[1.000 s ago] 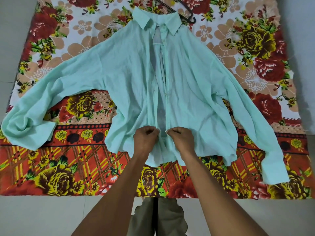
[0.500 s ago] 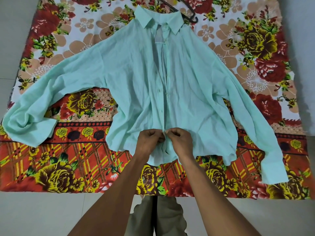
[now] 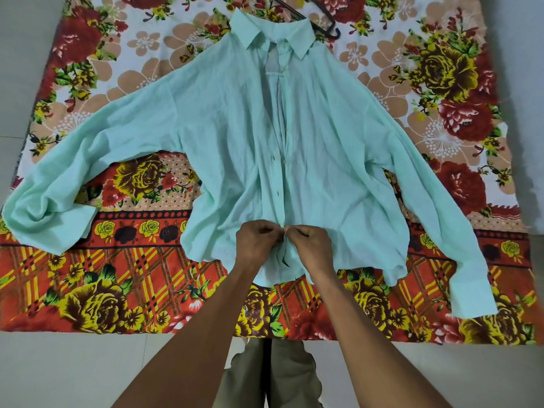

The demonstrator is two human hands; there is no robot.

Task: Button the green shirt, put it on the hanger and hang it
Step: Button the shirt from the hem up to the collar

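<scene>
A pale green shirt lies face up on a flowered cloth, sleeves spread to both sides, collar at the far end. Its front stands apart near the collar and comes together lower down. My left hand pinches the left front edge close to the hem. My right hand pinches the right front edge, and the fingertips of both meet at the placket. A dark hanger lies just beyond the collar, partly cut off by the top of the frame.
The flowered cloth covers the floor under the shirt. Pale tiled floor runs along the near edge and both sides. My knees in olive trousers show at the bottom middle.
My two hands have come together from a small gap, drawing the two front edges of the shirt closed near the hem. The shirt body has shifted slightly.
</scene>
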